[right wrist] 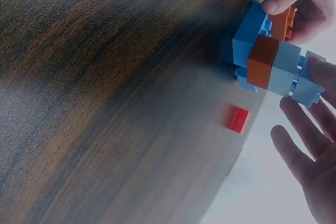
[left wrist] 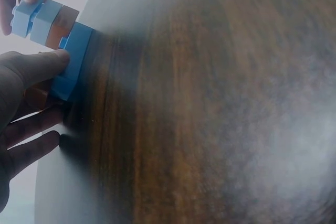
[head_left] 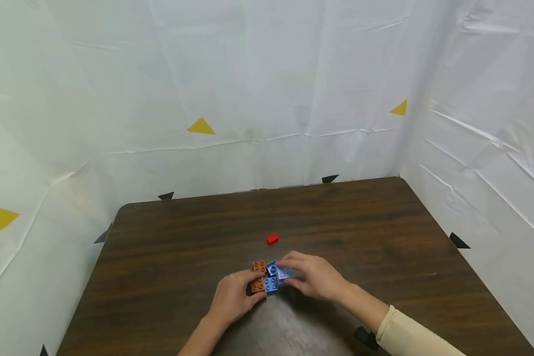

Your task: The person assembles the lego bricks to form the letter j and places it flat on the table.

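A cluster of toy building bricks stands on the table in front of me. My left hand holds its left side, thumb and finger pinching around the orange bricks. On the other side my right hand pinches a light blue brick at the top of a small stack. Below that brick come another light blue brick, an orange brick and a larger blue brick low on the table. The top brick sits slightly askew, with a narrow gap showing under it. The right hand's lower fingers are spread.
A small red brick lies alone on the dark wooden table, beyond the cluster. White sheeting walls the back and sides. A black object is partly visible by the right forearm.
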The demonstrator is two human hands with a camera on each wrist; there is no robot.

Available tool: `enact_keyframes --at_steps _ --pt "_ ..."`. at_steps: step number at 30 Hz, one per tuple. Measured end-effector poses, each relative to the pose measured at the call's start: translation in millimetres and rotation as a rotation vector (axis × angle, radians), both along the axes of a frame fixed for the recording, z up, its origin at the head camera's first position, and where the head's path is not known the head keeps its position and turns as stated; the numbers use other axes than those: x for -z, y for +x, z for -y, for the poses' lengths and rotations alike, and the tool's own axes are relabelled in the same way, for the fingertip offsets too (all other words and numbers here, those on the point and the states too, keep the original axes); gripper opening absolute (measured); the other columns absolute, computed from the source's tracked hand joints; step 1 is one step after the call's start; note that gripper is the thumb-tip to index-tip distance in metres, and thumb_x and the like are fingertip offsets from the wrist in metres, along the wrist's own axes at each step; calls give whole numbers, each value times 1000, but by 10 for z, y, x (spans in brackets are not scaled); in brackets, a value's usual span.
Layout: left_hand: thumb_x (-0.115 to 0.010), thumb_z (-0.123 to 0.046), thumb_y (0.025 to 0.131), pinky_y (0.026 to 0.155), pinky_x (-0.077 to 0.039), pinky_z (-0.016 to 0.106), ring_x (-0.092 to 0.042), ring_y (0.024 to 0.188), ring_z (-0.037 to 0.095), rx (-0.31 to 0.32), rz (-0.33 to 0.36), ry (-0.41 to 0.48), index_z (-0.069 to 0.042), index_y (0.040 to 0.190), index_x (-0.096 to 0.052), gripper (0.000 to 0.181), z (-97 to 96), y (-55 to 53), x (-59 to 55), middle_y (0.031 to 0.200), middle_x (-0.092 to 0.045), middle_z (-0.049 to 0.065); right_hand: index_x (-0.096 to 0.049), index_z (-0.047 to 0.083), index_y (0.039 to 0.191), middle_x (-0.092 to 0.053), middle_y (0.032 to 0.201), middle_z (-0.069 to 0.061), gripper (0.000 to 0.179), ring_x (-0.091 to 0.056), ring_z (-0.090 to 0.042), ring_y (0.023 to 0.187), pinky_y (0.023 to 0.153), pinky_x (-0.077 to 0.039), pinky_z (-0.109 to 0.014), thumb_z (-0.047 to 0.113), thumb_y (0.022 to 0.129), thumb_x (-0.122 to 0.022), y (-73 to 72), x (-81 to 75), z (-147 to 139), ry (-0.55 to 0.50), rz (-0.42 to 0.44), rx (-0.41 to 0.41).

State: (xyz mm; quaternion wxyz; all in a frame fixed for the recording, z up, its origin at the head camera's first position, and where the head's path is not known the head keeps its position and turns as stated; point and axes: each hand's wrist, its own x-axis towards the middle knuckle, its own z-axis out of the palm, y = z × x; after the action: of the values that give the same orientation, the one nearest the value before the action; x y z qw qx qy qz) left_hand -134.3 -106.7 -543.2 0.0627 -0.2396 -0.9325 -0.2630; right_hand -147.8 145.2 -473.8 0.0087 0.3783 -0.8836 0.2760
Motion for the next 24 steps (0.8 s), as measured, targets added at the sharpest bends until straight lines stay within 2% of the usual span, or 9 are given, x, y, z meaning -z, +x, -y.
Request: enact_keyframes --at_steps 9,18,24 --pt "-82 -43 77 79 -54 38 -67 97 15 -10 22 -8 -21 117 -73 46 -13 2 -12 109 -71 -3 -67 14 127 -63 118 7 41 -61 -5 97 80 -53 -32 22 88 -76 -9 19 -6 23 -4 5" --pt "-83 -43 77 78 -54 37 -67 96 13 -12 11 -17 -22 117 -73 47 -21 5 -11 108 -71 -4 -65 12 130 -63 120 5 43 -61 -6 96 80 -53 -33 21 88 -75 5 10 -13 58 -2 7" --pt "-83 -43 77 79 -54 38 -67 96 14 -18 13 -26 -22 117 -73 46 -24 14 -17 109 -71 -4 -65 12 130 -65 121 3 44 -63 -9 102 83 -53 -35 20 88 -75 10 2 -14 83 -21 21"
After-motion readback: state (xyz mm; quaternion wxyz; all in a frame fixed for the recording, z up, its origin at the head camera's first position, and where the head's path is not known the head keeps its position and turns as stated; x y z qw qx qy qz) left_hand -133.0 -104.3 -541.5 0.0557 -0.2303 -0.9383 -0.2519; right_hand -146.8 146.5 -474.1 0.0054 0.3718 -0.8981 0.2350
